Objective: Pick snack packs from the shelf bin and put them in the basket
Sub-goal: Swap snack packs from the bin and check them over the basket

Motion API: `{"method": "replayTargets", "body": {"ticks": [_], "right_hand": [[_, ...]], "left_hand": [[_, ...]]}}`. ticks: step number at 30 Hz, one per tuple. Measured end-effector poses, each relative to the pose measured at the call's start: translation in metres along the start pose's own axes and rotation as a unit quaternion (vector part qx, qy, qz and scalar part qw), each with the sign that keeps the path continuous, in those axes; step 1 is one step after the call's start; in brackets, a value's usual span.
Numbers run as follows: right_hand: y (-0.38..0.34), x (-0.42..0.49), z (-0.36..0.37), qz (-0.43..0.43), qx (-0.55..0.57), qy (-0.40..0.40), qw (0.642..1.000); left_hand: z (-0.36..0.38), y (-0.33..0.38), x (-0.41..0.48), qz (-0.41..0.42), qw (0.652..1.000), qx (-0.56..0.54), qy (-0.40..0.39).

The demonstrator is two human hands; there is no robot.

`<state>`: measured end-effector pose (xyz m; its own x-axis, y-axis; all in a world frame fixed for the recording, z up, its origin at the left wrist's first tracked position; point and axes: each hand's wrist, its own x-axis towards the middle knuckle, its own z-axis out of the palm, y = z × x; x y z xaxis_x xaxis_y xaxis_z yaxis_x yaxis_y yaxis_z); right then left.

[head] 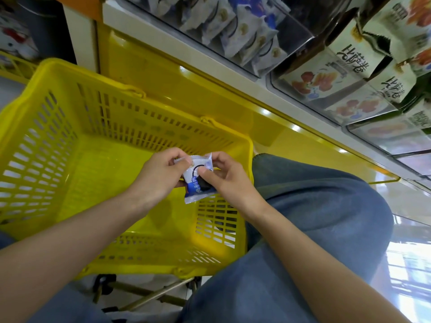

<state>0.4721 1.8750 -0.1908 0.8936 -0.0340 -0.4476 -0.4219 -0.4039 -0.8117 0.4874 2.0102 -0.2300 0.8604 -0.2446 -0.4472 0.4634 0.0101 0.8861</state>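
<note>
Centre frame: both hands pinch one snack pack [198, 183]. The left hand [161, 176] grips its upper-left edge and the right hand [225, 177] has a thumb on its face. The pack is held over the yellow basket [140, 117], likely to drop straight in, but it isn't in yet. Matching white-blue packs [235, 31] sit in the clear shelf bin [298, 29], top centre. The pack's blue band has white Chinese characters, unreadable. The bags [349, 64] upper right carry big black Chinese print, upside down.
</note>
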Motion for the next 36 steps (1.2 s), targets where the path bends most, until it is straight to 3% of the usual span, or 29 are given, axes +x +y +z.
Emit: {"method": "replayTargets", "body": {"ticks": [8, 14, 21, 24, 27, 29, 36], "right_hand": [[0.001, 0.002, -0.001, -0.038, -0.052, 0.034, 0.997], [0.006, 0.004, -0.003, -0.059, -0.044, 0.038, 0.997], [0.014, 0.0, -0.003, -0.23, -0.271, 0.086, 0.931], [0.012, 0.001, -0.002, -0.187, -0.207, 0.121, 0.953], [0.01, 0.004, -0.003, -0.084, -0.101, 0.141, 0.981], [0.008, 0.006, -0.005, -0.045, -0.049, 0.143, 0.988], [0.002, 0.005, 0.0, -0.006, 0.082, 0.043, 0.996]], "left_hand": [[-0.002, -0.001, -0.001, 0.084, 0.986, 0.143, 0.009], [-0.002, 0.004, -0.002, 0.087, 0.99, 0.111, -0.006], [-0.002, -0.003, 0.004, 0.016, 0.999, 0.033, -0.019], [0.0, -0.005, 0.006, 0.034, 0.998, 0.051, 0.004], [-0.002, -0.008, 0.007, 0.094, 0.979, 0.172, 0.06], [-0.002, -0.008, 0.004, 0.131, 0.964, 0.226, 0.05], [0.005, -0.008, 0.0, 0.044, 0.986, 0.157, -0.039]]}}
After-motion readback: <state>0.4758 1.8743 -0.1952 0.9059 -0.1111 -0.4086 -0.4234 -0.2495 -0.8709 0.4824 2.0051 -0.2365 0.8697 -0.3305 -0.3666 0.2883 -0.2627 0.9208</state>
